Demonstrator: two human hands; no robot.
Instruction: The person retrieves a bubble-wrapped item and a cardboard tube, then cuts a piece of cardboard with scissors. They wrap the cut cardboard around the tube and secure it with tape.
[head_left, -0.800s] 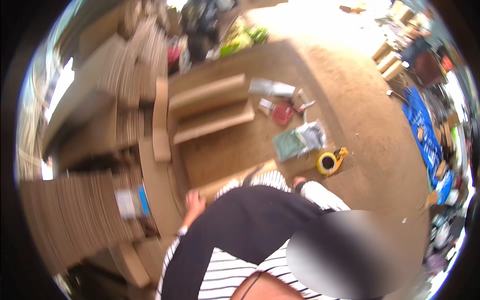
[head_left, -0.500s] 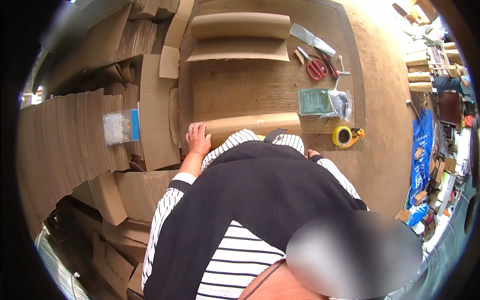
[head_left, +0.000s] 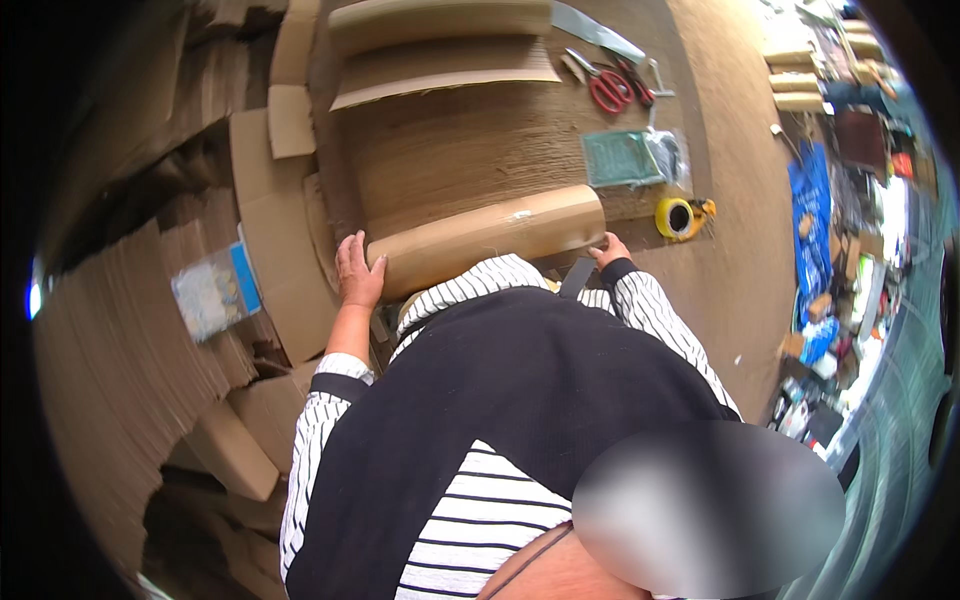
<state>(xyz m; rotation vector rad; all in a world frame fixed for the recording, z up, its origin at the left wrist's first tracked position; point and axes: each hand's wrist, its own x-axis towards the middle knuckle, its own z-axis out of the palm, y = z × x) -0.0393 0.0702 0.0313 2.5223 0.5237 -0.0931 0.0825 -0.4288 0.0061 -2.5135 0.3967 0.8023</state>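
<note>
In front of my body lies a brown corrugated cardboard roll, with a shiny strip of clear tape along its top. My left hand is at its left end, fingers stretched out and thumb against the roll's end. At the right end, my right hand has its fingers bent at the rim, gripping it. The roll slants, its right end farther from me. Part of its near side is hidden by my striped sleeve and dark vest.
Another cardboard roll, partly unrolled, lies at the far side of the wooden tabletop. Red-handled scissors, a green packet and a yellow tape roll sit at the right. Stacked cardboard crowds the left.
The view has shifted and turned. The near roll now slants more, its right end pushed farther away. My right hand has come up from beside my body to that end.
</note>
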